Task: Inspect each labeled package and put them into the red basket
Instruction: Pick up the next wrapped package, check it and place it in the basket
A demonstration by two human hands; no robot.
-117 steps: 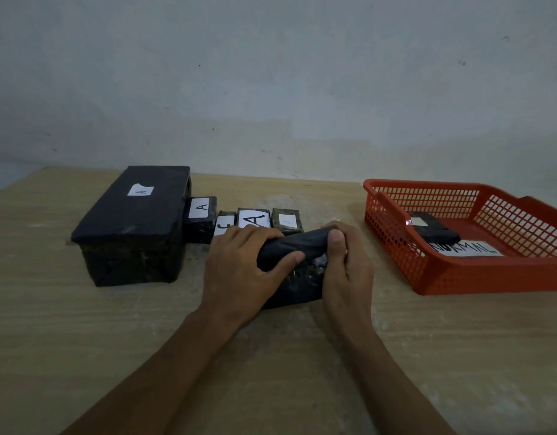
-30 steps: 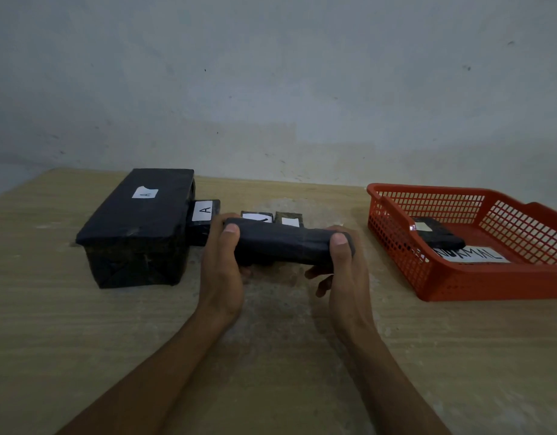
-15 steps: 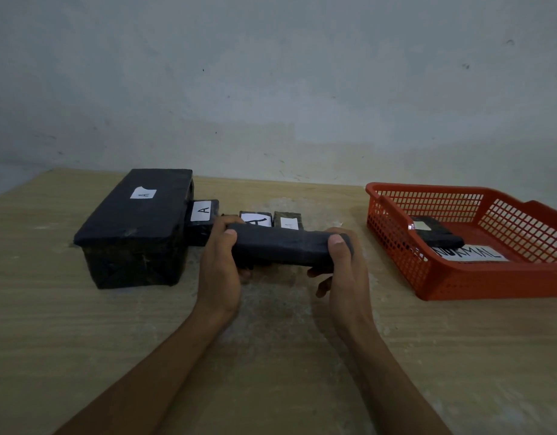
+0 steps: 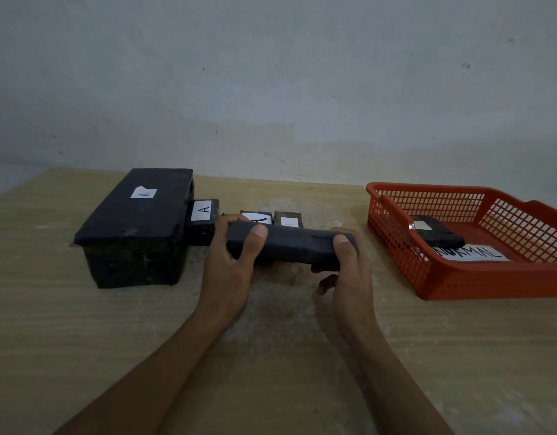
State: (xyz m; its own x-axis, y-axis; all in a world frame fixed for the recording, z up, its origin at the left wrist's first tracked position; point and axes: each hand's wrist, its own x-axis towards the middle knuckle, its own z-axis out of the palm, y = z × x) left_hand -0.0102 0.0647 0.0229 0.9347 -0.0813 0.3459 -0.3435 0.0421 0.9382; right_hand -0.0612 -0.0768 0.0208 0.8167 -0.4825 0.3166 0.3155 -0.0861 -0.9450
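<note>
A long black wrapped package (image 4: pixel 294 244) is held level above the table's middle. My left hand (image 4: pixel 231 262) grips its left end, thumb on top. My right hand (image 4: pixel 349 268) grips its right end the same way. No label shows on the face turned to me. The red basket (image 4: pixel 477 284) stands at the right and holds one small black package (image 4: pixel 440 235) beside a white "NORMAL" sheet (image 4: pixel 471 254). Behind my hands lie three small labeled packages: one with an "A" label (image 4: pixel 203 215), and two (image 4: pixel 256 216) (image 4: pixel 288 218) partly hidden.
A big black box (image 4: pixel 136 227) with an "A" label stands at the left on the wooden table (image 4: pixel 270 356). A grey wall runs along the table's far edge. Bare wood lies in front of my arms and between my hands and the basket.
Since 3.9 s ago the package has been raised off the table and turned to lie level between both hands. Over the last second it has hardly moved.
</note>
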